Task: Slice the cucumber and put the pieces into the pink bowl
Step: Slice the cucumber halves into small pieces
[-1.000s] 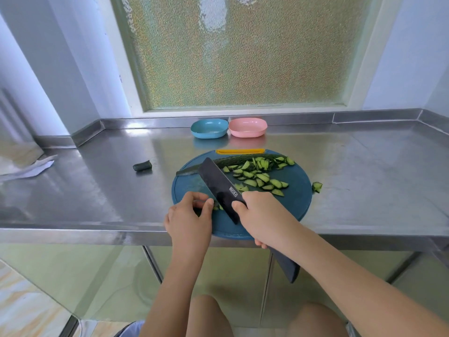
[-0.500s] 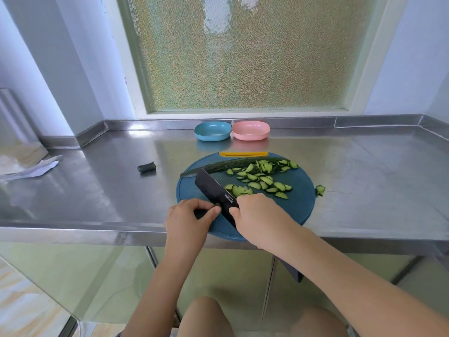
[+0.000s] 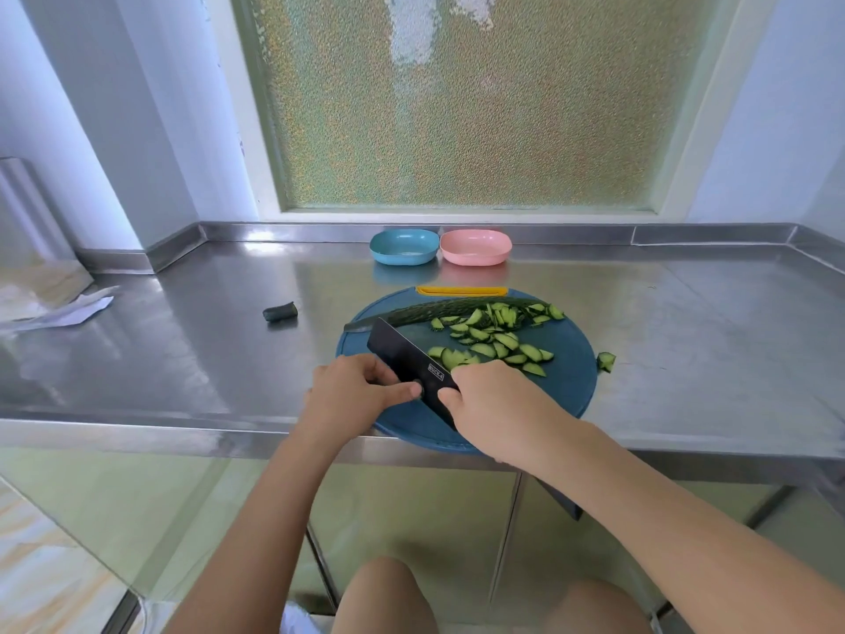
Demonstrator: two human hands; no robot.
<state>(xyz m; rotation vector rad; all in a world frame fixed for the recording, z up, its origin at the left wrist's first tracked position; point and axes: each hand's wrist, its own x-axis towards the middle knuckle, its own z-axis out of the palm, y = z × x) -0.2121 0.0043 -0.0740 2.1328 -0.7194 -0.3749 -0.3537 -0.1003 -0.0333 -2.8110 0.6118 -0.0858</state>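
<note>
Head view: the uncut length of cucumber (image 3: 439, 312), dark green and bumpy, lies along the far side of a round blue cutting board (image 3: 571, 395). The board sits at the near edge of the steel desk (image 3: 205, 350). Pale-centred slices (image 3: 496, 340), most of them half-moons with dark skin, are scattered over the right half of the board, from the cucumber's right end toward the near side. One slice (image 3: 606, 361) lies off the board on the desk, just beside its right rim. A dark stub of cucumber end (image 3: 280, 312) rests on the desk, well to the left of the board.

The pink bowl (image 3: 475, 247) stands at the back of the desk beyond the board, touching or nearly touching a blue bowl (image 3: 403, 247) on its left; no pieces show in either. A yellow strip (image 3: 462, 291) marks the board's far rim. Crumpled paper (image 3: 68, 308) lies at the desk's far left, below a frosted window (image 3: 457, 98).

A black knife (image 3: 409, 366) slants across the near left of the board, its blade tip pointing toward the cucumber. The right hand (image 3: 498, 411) is wrapped round the knife where the blade meets the handle. The left hand (image 3: 350, 400) lies just left of the blade with its fingers curled and its thumb against the blade's flat side. Whether those fingers hold a piece I cannot tell.
</note>
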